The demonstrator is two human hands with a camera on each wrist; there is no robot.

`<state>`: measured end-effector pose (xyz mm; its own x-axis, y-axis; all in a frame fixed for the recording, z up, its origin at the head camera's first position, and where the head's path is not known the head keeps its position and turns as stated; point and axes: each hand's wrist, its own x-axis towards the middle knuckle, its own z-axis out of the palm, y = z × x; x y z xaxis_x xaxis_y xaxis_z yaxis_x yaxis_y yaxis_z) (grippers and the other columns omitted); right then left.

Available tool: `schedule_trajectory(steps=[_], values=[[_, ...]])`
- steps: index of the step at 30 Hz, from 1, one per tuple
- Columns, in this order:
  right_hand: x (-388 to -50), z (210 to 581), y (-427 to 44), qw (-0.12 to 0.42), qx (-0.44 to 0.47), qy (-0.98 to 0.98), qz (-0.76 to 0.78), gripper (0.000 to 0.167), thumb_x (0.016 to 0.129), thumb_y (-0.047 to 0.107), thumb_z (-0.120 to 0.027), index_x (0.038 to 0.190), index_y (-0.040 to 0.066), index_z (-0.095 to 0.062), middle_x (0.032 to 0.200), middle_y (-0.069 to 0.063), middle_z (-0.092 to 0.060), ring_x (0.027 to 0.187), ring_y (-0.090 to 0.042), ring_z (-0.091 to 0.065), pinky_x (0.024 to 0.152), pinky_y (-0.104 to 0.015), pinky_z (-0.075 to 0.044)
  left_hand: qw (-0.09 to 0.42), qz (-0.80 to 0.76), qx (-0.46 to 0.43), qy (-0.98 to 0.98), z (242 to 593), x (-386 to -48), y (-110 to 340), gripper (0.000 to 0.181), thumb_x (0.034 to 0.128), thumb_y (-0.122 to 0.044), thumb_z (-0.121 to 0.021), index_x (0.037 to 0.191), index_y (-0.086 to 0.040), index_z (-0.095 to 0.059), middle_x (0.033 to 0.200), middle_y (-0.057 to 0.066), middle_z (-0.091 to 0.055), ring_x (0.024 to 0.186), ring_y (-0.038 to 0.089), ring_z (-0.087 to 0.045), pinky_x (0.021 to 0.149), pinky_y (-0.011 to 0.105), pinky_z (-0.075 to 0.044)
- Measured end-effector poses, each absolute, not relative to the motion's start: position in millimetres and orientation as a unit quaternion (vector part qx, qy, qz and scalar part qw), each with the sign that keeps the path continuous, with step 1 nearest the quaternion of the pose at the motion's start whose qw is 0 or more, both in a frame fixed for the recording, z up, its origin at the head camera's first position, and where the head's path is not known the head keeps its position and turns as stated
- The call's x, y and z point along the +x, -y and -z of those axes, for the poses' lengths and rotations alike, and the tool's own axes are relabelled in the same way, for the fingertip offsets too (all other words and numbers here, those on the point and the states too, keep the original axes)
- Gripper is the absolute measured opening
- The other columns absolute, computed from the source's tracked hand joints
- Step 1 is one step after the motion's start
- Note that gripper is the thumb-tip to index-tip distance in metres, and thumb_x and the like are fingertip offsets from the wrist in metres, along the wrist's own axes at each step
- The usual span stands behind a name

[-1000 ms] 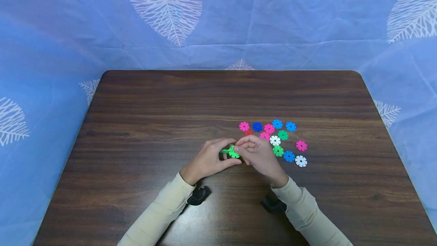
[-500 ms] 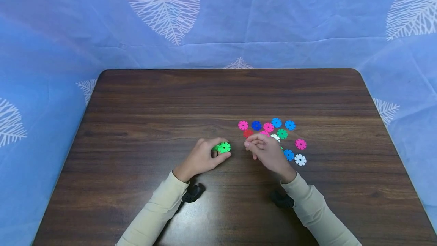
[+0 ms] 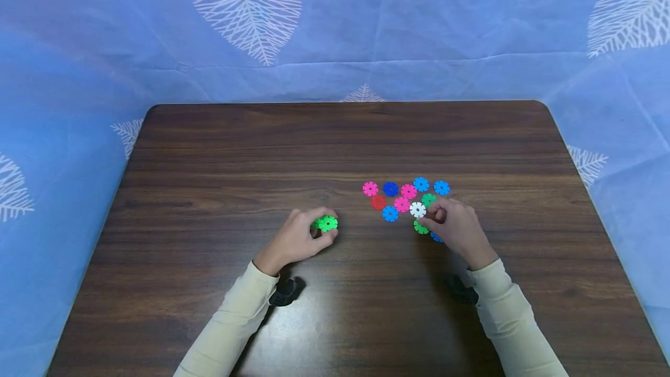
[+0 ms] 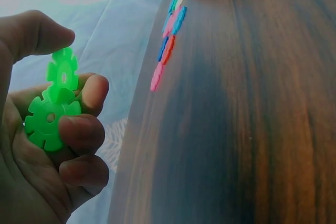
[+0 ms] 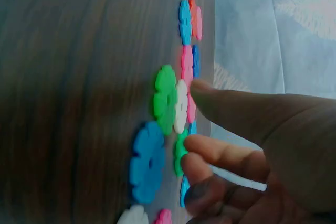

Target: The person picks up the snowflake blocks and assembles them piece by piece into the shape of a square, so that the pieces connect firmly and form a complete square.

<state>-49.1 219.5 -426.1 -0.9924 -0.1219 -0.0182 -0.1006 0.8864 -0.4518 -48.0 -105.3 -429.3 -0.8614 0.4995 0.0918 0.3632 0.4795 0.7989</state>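
Observation:
Two bright green notched snowflake discs (image 4: 51, 119), slotted together at an angle, are in my left hand (image 3: 295, 240). Its thumb and fingers curl around them, just above the table. My right hand (image 3: 460, 227) hovers over the right part of a group of flat discs, thumb and index finger apart with nothing between them. Nearest to it are a white disc (image 3: 417, 209), a green disc (image 3: 421, 227) and another green disc (image 3: 428, 200). A blue disc (image 5: 147, 162) lies partly under this hand in the head view.
More discs lie left of and behind the right hand: a red disc (image 3: 378, 202), a dark blue disc (image 3: 390, 189), a light blue disc (image 3: 389, 213) and several pink and blue ones. They rest on a dark wooden table (image 3: 262, 156). A blue leaf-patterned cloth (image 3: 335, 28) hangs behind.
My hands have drawn apart. The left hand has moved left with the joined green discs; the right hand has let go of them and moved right over the loose discs. A light blue disc is uncovered.

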Motion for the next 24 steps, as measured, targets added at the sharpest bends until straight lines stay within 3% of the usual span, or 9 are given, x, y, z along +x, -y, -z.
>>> schedule_trajectory(steps=[6,14,19,24], values=[[-48.9,423.2,-220.5,0.085,-0.019,-0.97,0.227,0.034,0.073,0.027,-0.082,0.087,0.002,-0.064,0.08,-0.009,-0.054,0.072,-0.021,-0.047,0.059,-0.026,-0.039,0.049,-0.451,0.246,-0.856,427.6,-49.2,107.7,0.022,0.0844,-0.017,-0.066,0.104,-0.008,-0.066,0.061,-0.007,-0.049,0.048,0.004,-0.038,0.048,0.015,-0.034],[-49.7,421.1,-215.4,0.123,0.011,-0.965,0.233,0.029,0.074,0.024,-0.081,0.085,0.001,-0.066,0.081,-0.009,-0.054,0.071,-0.02,-0.047,0.057,-0.025,-0.039,0.049,-0.451,0.241,-0.858,426.8,-50.4,110.1,0.022,0.0851,-0.018,-0.066,0.105,-0.008,-0.066,0.064,-0.006,-0.049,0.05,0.004,-0.037,0.049,0.016,-0.033],[-49.7,420.8,-213.4,0.133,0.024,-0.962,0.237,0.029,0.076,0.023,-0.08,0.087,0.0,-0.065,0.083,-0.009,-0.055,0.073,-0.02,-0.048,0.058,-0.025,-0.04,0.053,-0.449,0.24,-0.859,425.4,-50.0,110.8,0.023,0.0853,-0.018,-0.067,0.106,-0.008,-0.066,0.064,-0.006,-0.049,0.05,0.004,-0.037,0.049,0.016,-0.033],[-47.5,422.3,-213.3,0.102,0.008,-0.965,0.244,0.03,0.075,0.019,-0.081,0.086,0.001,-0.06,0.078,-0.009,-0.057,0.068,-0.019,-0.049,0.058,-0.024,-0.04,0.046,-0.448,0.239,-0.86,425.1,-50.4,111.0,0.022,0.0853,-0.018,-0.067,0.105,-0.008,-0.066,0.065,-0.006,-0.049,0.051,0.004,-0.037,0.05,0.016,-0.033]])
